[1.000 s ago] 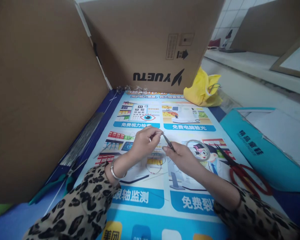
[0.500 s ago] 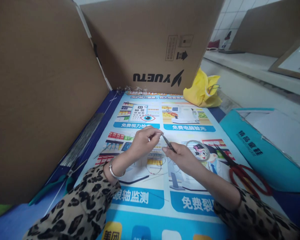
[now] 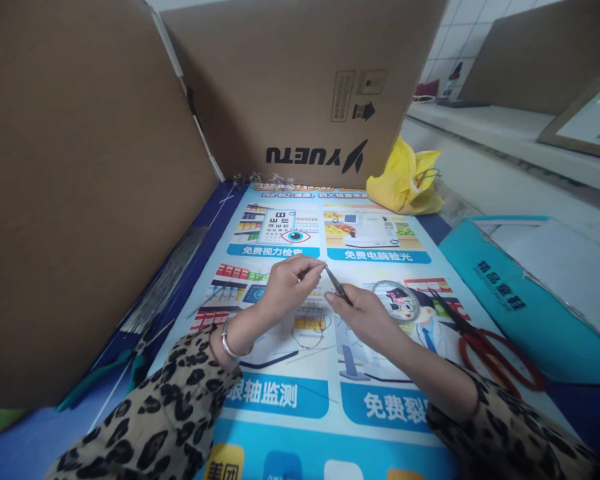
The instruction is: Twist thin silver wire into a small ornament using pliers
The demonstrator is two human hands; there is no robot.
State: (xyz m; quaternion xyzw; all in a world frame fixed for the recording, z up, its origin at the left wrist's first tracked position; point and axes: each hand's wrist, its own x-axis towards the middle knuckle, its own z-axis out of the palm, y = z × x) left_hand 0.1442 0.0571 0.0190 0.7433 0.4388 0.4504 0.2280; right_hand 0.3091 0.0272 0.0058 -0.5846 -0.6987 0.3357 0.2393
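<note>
My left hand (image 3: 291,283) is pinched over the middle of the printed poster (image 3: 300,400), its fingertips on something too small to make out. From the right, my right hand (image 3: 363,310) grips a slim dark metal tool (image 3: 336,283), whose tip meets the fingertips of my left hand. A thin wire loop (image 3: 310,331) lies on the poster below the hands. Right of my right hand is a round coil (image 3: 396,301) with a small printed picture within its ring.
Red-handled scissors (image 3: 500,363) and a teal box (image 3: 510,287) are on the right. Green-handled scissors (image 3: 100,377) and a bundle of wires (image 3: 167,283) lie left. Cardboard (image 3: 300,87) stands behind, beside a yellow bag (image 3: 405,180). Small wire pieces (image 3: 265,180) lie at its foot.
Both hands keep nearly the same place. The left wrist and fingertips have shifted very slightly to the right, and the tool's tip stays at the left fingertips.
</note>
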